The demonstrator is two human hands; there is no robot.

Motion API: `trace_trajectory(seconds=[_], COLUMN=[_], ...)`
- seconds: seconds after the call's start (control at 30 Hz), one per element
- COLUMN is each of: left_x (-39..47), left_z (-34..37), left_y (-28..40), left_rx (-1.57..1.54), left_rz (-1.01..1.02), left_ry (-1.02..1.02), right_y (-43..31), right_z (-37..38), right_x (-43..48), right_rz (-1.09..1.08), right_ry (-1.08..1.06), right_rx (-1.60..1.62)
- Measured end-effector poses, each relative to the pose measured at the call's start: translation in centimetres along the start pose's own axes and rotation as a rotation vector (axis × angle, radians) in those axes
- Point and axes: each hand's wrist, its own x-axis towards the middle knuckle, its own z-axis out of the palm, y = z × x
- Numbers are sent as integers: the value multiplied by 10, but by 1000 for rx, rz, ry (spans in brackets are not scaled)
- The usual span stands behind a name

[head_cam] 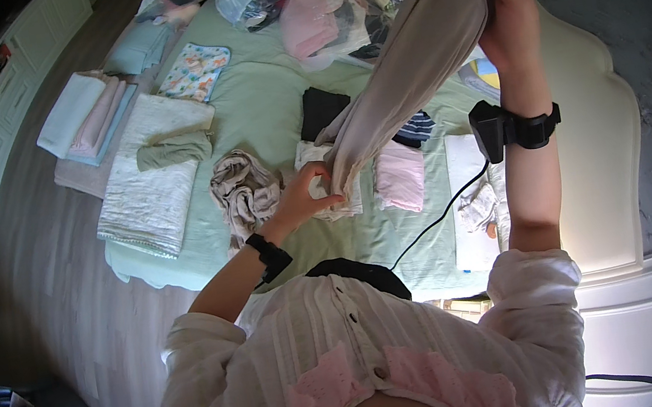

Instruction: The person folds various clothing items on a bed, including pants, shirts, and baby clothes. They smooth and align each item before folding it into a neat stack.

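A taupe cloth (417, 52), long and loosely gathered, stretches diagonally above the bed. Its upper end is gripped in my right hand (507, 11), raised high at the right. At its lower end my left hand (299, 198) curls thumb and fingers at the cloth's edge. Just left of that hand lies a crumpled beige cloth (242, 185). Partly hidden behind the left hand and the taupe cloth is a folded white fabric piece (352, 202). Close by on the bed are a folded pink cloth (400, 177), a black folded cloth (320, 110) and a navy striped one (417, 129).
A green-sheeted bed (254, 86) carries a white quilted pad (151, 181) with an olive cloth (175, 150). Stacked folded towels (72, 116) sit at left, clear plastic bags of clothes (313, 11) at the back. A black cable (439, 220) runs from my right wrist device. The headboard (591, 127) stands right.
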Motion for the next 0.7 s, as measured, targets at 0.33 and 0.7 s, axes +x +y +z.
trace_trajectory(seconds=[0.33, 0.7], left_x=[4, -3], left_z=[36, -13], left_y=[-28, -21], left_rx=[-278, 340], left_rz=[-244, 213], left_ry=[126, -79], right_y=[-47, -21], right_z=[-14, -66], right_x=[13, -22], right_rz=[-211, -301], right_ry=[54, 176], right_rx=[-75, -695])
